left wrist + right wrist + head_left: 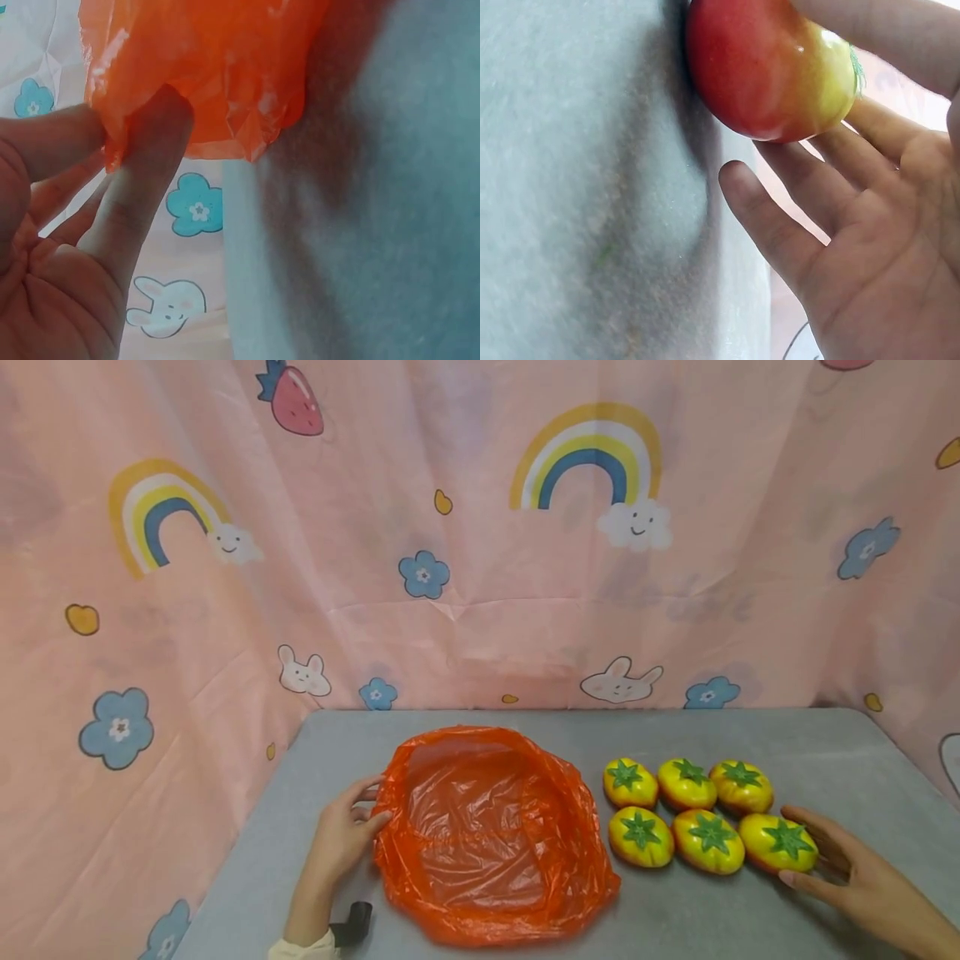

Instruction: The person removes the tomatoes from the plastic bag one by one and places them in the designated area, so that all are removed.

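Observation:
An orange plastic bag (480, 918) lies spread on the grey table with its wide mouth facing up. My left hand (348, 827) pinches the bag's left rim between thumb and fingers; the left wrist view shows the film (202, 82) at the fingertips. Several yellow-red tomatoes with green star-shaped tops stand in two rows right of the bag. My right hand (855, 872) is around the front-right tomato (776, 843), thumb on the near side and fingers on the far side. In the right wrist view that tomato (772, 75) sits low against the table, its red underside showing.
The other tomatoes include a front-left one (641, 837) close to the bag and a back-right one (741, 786). A black object (352, 925) is beside my left wrist. Behind the grey table (847, 752) hangs a pink patterned curtain (480, 643).

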Motion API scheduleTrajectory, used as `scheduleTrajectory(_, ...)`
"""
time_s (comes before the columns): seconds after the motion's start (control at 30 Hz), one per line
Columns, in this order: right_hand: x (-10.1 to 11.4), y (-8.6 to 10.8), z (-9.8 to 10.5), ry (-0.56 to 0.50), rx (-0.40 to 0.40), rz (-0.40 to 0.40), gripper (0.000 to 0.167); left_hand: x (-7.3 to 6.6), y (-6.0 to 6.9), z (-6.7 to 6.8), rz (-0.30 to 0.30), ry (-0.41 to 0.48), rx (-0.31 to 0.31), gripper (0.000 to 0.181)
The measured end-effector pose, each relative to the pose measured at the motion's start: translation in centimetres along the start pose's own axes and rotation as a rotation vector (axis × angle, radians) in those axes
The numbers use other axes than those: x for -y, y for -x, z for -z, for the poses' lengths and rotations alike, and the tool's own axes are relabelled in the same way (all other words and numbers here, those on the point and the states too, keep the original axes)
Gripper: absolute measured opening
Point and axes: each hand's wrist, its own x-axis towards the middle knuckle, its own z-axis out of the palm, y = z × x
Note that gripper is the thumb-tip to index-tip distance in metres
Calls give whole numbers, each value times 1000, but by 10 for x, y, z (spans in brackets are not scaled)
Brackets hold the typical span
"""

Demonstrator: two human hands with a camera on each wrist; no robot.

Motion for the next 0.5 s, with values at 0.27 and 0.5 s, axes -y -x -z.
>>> scheduleTrajectory(0.27,8,-1,-1,3,32,-66,113,3,2,5,29,29,54,59)
scheduleTrajectory(0.5,5,5,1,14,22,-69,112,2,3,15,15,40,81,59)
